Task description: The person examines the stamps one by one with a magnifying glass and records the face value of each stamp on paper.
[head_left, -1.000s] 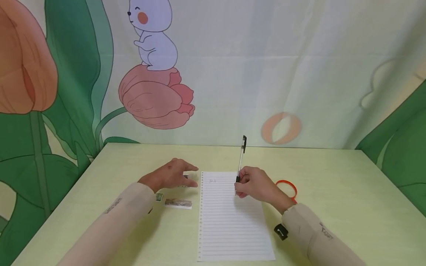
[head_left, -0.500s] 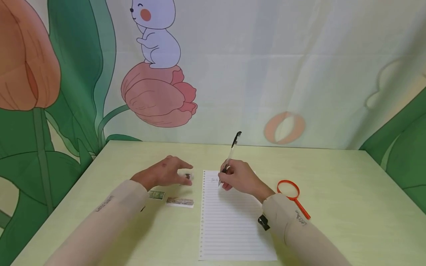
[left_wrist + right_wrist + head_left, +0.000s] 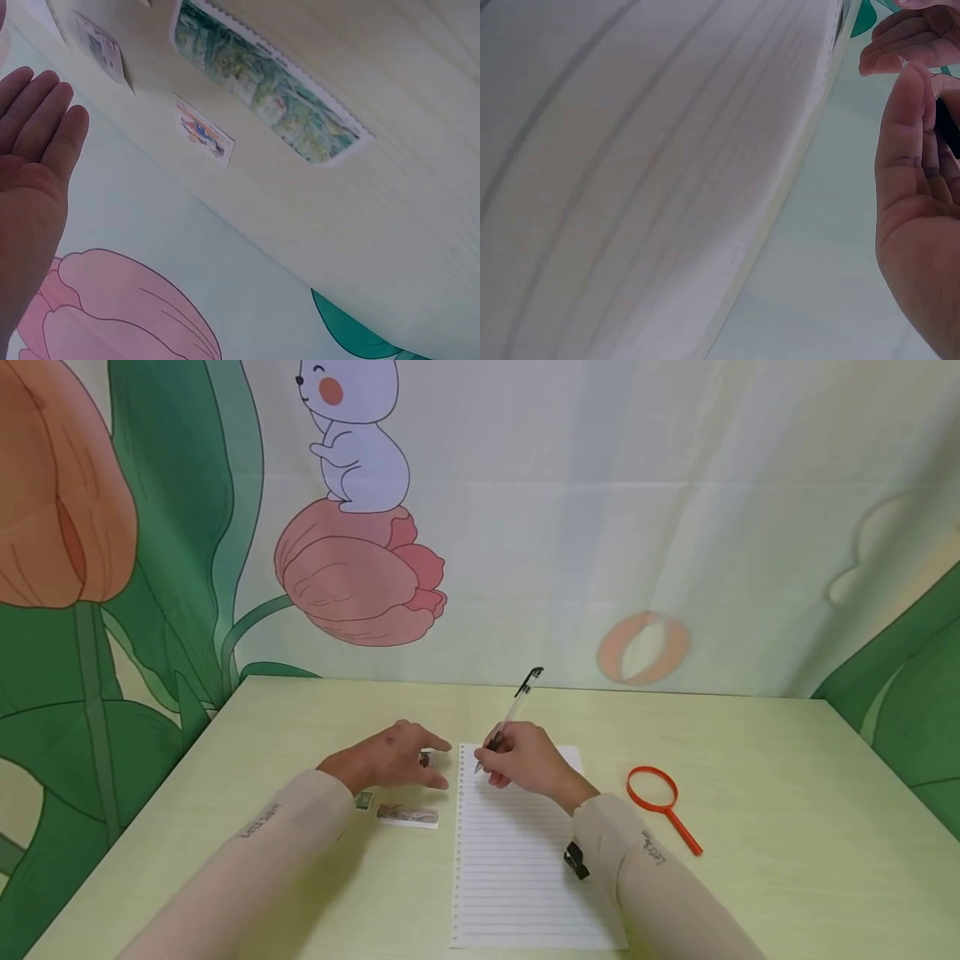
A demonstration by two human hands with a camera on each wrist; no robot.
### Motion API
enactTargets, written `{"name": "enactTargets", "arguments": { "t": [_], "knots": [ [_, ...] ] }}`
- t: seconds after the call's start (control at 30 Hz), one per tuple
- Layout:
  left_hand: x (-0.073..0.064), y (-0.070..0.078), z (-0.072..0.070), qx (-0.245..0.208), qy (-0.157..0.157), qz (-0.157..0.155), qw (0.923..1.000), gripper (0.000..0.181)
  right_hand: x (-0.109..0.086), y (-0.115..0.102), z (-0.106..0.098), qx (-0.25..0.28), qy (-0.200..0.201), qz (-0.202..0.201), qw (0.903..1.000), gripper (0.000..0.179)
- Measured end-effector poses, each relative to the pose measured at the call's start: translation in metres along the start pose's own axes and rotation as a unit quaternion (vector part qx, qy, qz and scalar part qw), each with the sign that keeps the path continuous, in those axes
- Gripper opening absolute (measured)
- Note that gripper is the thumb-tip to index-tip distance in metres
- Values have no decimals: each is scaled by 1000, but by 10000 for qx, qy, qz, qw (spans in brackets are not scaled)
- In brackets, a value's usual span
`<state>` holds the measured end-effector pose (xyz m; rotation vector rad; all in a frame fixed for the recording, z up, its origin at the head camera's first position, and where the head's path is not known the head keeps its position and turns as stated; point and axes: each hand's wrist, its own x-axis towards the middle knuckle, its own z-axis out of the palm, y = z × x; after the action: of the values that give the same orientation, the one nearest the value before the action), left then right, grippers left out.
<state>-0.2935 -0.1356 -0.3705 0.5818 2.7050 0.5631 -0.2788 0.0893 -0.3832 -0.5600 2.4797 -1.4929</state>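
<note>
My right hand [image 3: 528, 762] pinches a clear gel pen [image 3: 517, 703] with a black grip and cap. Its tip points down at the upper left of a lined loose-leaf sheet [image 3: 536, 877], right by the punched holes. In the right wrist view only a dark bit of the pen [image 3: 949, 127] shows beside the fingers. Just left of the sheet, my left hand [image 3: 390, 758] is held with fingers extended over the stamps, gripping nothing. A long stamp [image 3: 407, 817] lies below that hand, and a green stamp [image 3: 363, 800] is partly covered by the sleeve.
A red magnifying glass [image 3: 666, 810] lies right of the sheet. The left wrist view shows a long green stamp [image 3: 262, 82], a small stamp [image 3: 204, 133] and another stamp [image 3: 101, 45] on the table. A printed curtain [image 3: 525, 527] hangs behind the table's back edge.
My right hand has carried the pen left across the sheet to its left margin, uncovering the magnifying glass. The left hand shifted left, then back right toward the sheet.
</note>
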Motion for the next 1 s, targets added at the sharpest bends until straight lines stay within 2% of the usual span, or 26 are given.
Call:
{"name": "enactTargets", "arguments": {
  "t": [0.23,0.4,0.63,1.0],
  "knots": [
    [7,4,9,181,-204,282,9992,63,1,1,0,-115,-84,73,9999,12],
    [9,7,14,472,-232,415,9978,62,2,3,1,-153,-111,114,9998,12],
    [13,9,19,686,-270,233,9970,63,3,7,2,-491,-297,-5,9984,13],
    [17,13,15,920,-453,153,9946,64,3,14,-3,-893,-552,5,9945,12]
  ]
}}
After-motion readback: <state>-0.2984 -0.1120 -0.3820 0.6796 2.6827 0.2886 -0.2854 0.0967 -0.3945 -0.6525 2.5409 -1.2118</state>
